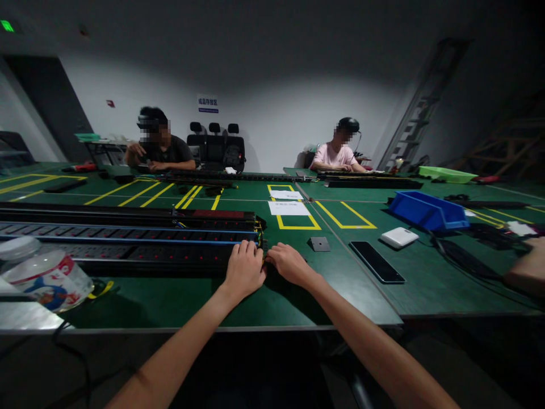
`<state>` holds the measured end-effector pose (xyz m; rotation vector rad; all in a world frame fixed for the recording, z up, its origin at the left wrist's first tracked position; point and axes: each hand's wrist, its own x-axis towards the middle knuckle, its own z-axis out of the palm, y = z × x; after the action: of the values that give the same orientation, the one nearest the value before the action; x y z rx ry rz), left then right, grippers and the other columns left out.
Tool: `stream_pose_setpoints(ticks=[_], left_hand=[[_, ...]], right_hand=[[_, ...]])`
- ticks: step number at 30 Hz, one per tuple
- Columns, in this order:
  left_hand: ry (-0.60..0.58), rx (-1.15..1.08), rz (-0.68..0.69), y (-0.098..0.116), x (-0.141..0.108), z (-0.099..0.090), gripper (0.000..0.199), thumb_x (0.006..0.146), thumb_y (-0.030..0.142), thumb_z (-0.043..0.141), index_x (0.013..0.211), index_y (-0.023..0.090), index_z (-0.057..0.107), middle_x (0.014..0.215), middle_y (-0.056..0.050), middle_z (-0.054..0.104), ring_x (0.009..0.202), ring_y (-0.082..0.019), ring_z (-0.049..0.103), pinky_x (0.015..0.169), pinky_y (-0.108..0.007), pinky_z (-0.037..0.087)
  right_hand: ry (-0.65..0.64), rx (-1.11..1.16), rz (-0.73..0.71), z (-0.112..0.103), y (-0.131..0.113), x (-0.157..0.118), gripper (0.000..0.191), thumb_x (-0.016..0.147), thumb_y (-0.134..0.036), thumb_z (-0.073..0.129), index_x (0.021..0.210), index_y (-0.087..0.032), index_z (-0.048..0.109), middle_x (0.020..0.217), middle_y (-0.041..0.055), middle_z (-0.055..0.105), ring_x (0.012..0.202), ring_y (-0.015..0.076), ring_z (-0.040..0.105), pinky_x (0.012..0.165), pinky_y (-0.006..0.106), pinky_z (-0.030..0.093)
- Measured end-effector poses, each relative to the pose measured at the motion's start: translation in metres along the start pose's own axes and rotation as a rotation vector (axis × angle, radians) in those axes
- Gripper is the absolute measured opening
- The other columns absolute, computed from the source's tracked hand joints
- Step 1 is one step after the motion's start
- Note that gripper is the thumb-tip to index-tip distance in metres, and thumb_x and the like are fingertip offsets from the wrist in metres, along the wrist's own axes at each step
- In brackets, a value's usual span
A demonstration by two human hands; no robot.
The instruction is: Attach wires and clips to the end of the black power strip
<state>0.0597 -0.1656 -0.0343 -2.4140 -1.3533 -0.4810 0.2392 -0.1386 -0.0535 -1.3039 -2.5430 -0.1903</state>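
Long black power strips (183,257) with rows of sockets and small red marks lie side by side on the green table, running off to the left. My left hand (244,267) is closed over the right end of the nearest strip. At that same end, my right hand (289,262) is closed in a pinch, its fingertips almost touching my left hand. Whatever those fingertips hold is hidden. Thin yellow wires (259,227) show at the strip ends just beyond my fingers. A small grey metal plate (320,244) lies to the right of my hands.
A phone (377,262), a white box (399,237) and a blue bin (428,211) are on the right. A plastic jar (49,278) stands at the left front. Papers (289,208) lie ahead. Two people sit across the table; another person's hand (528,267) shows at far right.
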Motion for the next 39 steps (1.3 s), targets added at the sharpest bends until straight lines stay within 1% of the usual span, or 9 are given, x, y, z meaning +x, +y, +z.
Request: stream_pose_setpoints(ticks=[2, 5, 10, 16, 23, 27, 32, 35, 39], left_hand=[[-0.021, 0.014, 0.028, 0.001, 0.004, 0.0, 0.022, 0.082, 0.033, 0.061, 0.093, 0.015, 0.066, 0.101, -0.015, 0.059, 0.102, -0.031, 0.048, 0.085, -0.044, 0.038], [-0.043, 0.012, 0.051, 0.003, 0.004, 0.004, 0.016, 0.084, 0.024, 0.057, 0.091, 0.015, 0.067, 0.099, -0.014, 0.06, 0.1, -0.03, 0.049, 0.083, -0.043, 0.037], [-0.017, 0.022, -0.069, 0.012, -0.003, 0.014, 0.016, 0.084, 0.017, 0.053, 0.091, 0.014, 0.068, 0.096, -0.013, 0.06, 0.097, -0.029, 0.049, 0.08, -0.043, 0.036], [0.011, 0.02, -0.101, 0.015, -0.005, 0.017, 0.019, 0.088, 0.016, 0.05, 0.092, 0.013, 0.069, 0.097, -0.013, 0.06, 0.097, -0.029, 0.048, 0.08, -0.045, 0.036], [-0.007, 0.026, -0.104, 0.015, -0.004, 0.018, 0.021, 0.088, 0.016, 0.05, 0.095, 0.013, 0.07, 0.098, -0.013, 0.061, 0.098, -0.029, 0.048, 0.08, -0.044, 0.036], [-0.02, 0.027, -0.103, 0.015, -0.004, 0.015, 0.023, 0.088, 0.018, 0.048, 0.095, 0.013, 0.069, 0.098, -0.014, 0.06, 0.097, -0.03, 0.048, 0.08, -0.045, 0.037], [-0.043, -0.037, -0.077, 0.011, -0.005, 0.007, 0.018, 0.086, 0.019, 0.053, 0.094, 0.016, 0.069, 0.101, -0.013, 0.059, 0.1, -0.029, 0.048, 0.081, -0.044, 0.039], [-0.014, -0.088, -0.109, 0.009, -0.008, -0.001, 0.017, 0.089, 0.023, 0.052, 0.093, 0.019, 0.069, 0.104, -0.012, 0.058, 0.103, -0.028, 0.047, 0.084, -0.043, 0.039], [0.008, -0.062, -0.106, 0.007, -0.014, -0.008, 0.02, 0.093, 0.028, 0.051, 0.09, 0.02, 0.07, 0.104, -0.011, 0.058, 0.102, -0.028, 0.047, 0.083, -0.044, 0.038]], right_hand=[[0.006, 0.001, -0.002, 0.001, 0.0, -0.001, 0.019, 0.098, -0.021, 0.054, 0.082, -0.017, 0.063, 0.084, 0.0054, 0.066, 0.081, 0.0189, 0.053, 0.071, 0.031, 0.034], [0.003, 0.015, -0.019, 0.001, 0.0, -0.002, 0.02, 0.099, -0.02, 0.052, 0.082, -0.017, 0.063, 0.083, 0.006, 0.066, 0.082, 0.0192, 0.053, 0.072, 0.03, 0.035], [-0.021, 0.1, -0.084, -0.001, 0.005, 0.003, 0.02, 0.097, -0.015, 0.051, 0.083, -0.016, 0.065, 0.086, 0.0064, 0.067, 0.081, 0.0184, 0.052, 0.075, 0.03, 0.037], [-0.003, 0.27, -0.145, 0.001, 0.014, 0.01, 0.021, 0.093, -0.006, 0.049, 0.082, -0.014, 0.065, 0.084, 0.0067, 0.066, 0.082, 0.0174, 0.053, 0.075, 0.028, 0.04], [-0.035, 0.372, -0.168, 0.004, 0.023, 0.02, 0.022, 0.087, 0.0, 0.049, 0.082, -0.014, 0.065, 0.085, 0.0055, 0.065, 0.08, 0.0156, 0.056, 0.073, 0.025, 0.04], [-0.039, 0.374, -0.163, 0.002, 0.022, 0.021, 0.021, 0.088, -0.001, 0.049, 0.083, -0.014, 0.065, 0.086, 0.0052, 0.066, 0.081, 0.0152, 0.057, 0.074, 0.025, 0.04], [-0.028, 0.271, -0.097, -0.004, 0.013, 0.01, 0.019, 0.094, -0.01, 0.05, 0.083, -0.014, 0.065, 0.085, 0.0063, 0.066, 0.084, 0.0167, 0.056, 0.076, 0.026, 0.041], [-0.025, 0.21, -0.065, -0.004, 0.007, 0.006, 0.019, 0.096, -0.013, 0.05, 0.084, -0.014, 0.065, 0.085, 0.007, 0.066, 0.084, 0.0173, 0.055, 0.076, 0.027, 0.041], [-0.016, 0.182, -0.039, -0.001, 0.004, 0.003, 0.018, 0.098, -0.017, 0.05, 0.087, -0.014, 0.065, 0.086, 0.0071, 0.065, 0.084, 0.0175, 0.055, 0.076, 0.028, 0.041]])
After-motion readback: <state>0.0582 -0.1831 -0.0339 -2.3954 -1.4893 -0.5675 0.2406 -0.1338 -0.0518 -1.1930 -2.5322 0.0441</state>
